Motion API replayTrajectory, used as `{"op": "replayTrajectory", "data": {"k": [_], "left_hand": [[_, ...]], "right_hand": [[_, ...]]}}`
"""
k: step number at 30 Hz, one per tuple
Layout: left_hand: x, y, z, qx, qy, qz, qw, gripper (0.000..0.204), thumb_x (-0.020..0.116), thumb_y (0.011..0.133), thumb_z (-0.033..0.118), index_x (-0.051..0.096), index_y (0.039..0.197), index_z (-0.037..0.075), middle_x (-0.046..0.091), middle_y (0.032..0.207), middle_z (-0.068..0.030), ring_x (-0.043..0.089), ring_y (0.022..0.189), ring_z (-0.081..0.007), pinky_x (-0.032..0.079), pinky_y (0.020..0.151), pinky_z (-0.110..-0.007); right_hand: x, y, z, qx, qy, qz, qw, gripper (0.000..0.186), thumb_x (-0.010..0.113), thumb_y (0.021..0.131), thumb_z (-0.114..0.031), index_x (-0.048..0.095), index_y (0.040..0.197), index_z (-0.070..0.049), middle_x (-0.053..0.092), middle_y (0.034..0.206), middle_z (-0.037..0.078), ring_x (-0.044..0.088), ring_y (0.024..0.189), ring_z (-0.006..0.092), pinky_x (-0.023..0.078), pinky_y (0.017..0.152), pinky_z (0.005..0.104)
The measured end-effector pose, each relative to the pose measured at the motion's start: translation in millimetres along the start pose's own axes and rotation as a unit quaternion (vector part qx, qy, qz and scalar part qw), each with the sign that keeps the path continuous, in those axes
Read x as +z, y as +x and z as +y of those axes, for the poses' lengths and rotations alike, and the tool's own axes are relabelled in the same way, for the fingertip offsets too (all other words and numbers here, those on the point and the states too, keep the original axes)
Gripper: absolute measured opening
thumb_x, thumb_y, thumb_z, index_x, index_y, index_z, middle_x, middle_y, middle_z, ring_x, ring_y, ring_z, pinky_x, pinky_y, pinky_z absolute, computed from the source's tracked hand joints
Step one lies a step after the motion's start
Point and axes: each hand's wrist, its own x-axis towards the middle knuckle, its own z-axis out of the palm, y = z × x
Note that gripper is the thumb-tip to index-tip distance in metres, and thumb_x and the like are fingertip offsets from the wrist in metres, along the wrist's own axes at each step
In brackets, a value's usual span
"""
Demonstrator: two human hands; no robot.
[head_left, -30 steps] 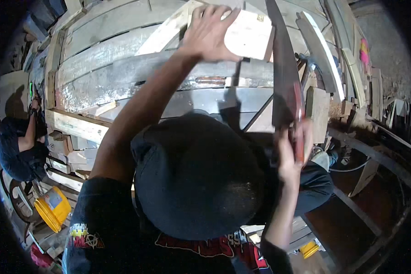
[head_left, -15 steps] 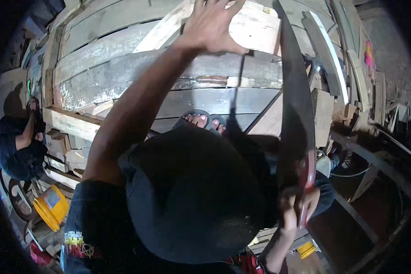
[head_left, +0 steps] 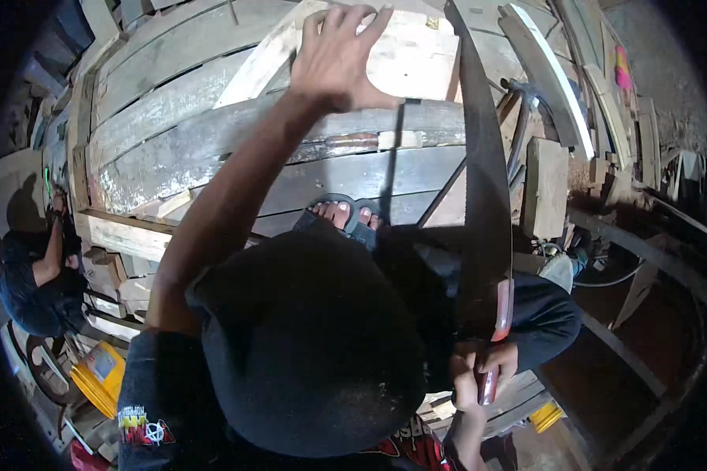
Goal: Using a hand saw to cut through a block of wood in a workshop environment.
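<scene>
Left hand [head_left: 339,55] flat on the pale board [head_left: 404,55] at the far end of the table [head_left: 173,102], fingers spread, released, pressing down and gripping nothing. Right hand [head_left: 479,369] clenched, fingers wrapped round the reddish handle of the handsaw [head_left: 483,196]. The blade runs from the near right up to the far edge of the frame, just right of the left hand, crossing the pale board's right side.

Change: a second ago the right hand sat far up by the board with the blade mostly out past it; half a second ago it was lower; now the handle is down near the person's body and nearly the whole blade shows. So that reads as a pull stroke, sawing underway. Left hand has held the same spot on the board throughout. How deep the cut goes, cannot tell: the kerf is not visible.

One sandalled foot [head_left: 342,218] rests on the dark planks near the head. Another person [head_left: 31,275] crouches far left beside a yellow case [head_left: 98,377].
</scene>
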Motion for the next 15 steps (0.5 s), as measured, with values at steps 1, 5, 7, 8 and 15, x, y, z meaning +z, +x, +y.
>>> {"op": "replayTrajectory", "data": {"k": [1,5,7,8,15], "left_hand": [[-2,-5,-4,-0.011,0.006,-0.017,1.0,0.132,0.091,0.053,0.062,0.043,0.164,0.012,0.05,0.153,-0.0185,0.042,0.145,-0.038,0.027,0.122,-0.056],[-2,-29,-1,-0.065,0.056,-0.089,0.992,0.135,0.092,0.053,0.066,0.041,0.166,0.013,0.05,0.154,-0.0169,0.043,0.144,-0.037,0.027,0.121,-0.056],[4,-20,5,-0.034,-0.008,-0.06,0.998,0.137,0.092,0.052,0.066,0.039,0.167,0.013,0.05,0.153,-0.0182,0.043,0.144,-0.0373,0.028,0.12,-0.057],[5,-23,0,-0.034,0.001,-0.052,0.998,0.137,0.092,0.052,0.065,0.039,0.167,0.012,0.051,0.152,-0.0184,0.044,0.143,-0.0375,0.028,0.12,-0.057],[-9,-11,-3,-0.007,-0.005,-0.025,1.0,0.136,0.095,0.051,0.06,0.04,0.166,0.013,0.051,0.153,-0.0154,0.045,0.142,-0.0361,0.028,0.12,-0.057]], "right_hand": [[5,13,7,0.034,-0.081,0.085,0.993,0.034,0.076,0.077,0.011,0.049,0.086,-0.008,0.058,0.079,0.006,0.055,0.071,0.0118,0.049,0.068,0.029],[52,174,25,-0.049,-0.313,-0.029,0.948,0.021,0.071,0.086,-0.005,0.052,0.094,-0.008,0.048,0.084,-0.001,0.047,0.075,0.0108,0.043,0.07,0.0291],[49,240,24,-0.117,-0.28,-0.066,0.951,0.024,0.07,0.085,-0.003,0.05,0.095,-0.008,0.048,0.084,-0.001,0.048,0.076,0.0102,0.042,0.07,0.0287],[56,237,23,-0.086,-0.25,-0.066,0.962,0.023,0.07,0.085,-0.002,0.05,0.095,-0.009,0.047,0.084,-0.001,0.048,0.076,0.0101,0.042,0.07,0.0282],[-20,-4,3,0.015,-0.156,0.028,0.987,0.034,0.075,0.081,0.005,0.046,0.083,-0.013,0.058,0.08,0.001,0.053,0.071,0.0081,0.051,0.073,0.0294]]}}
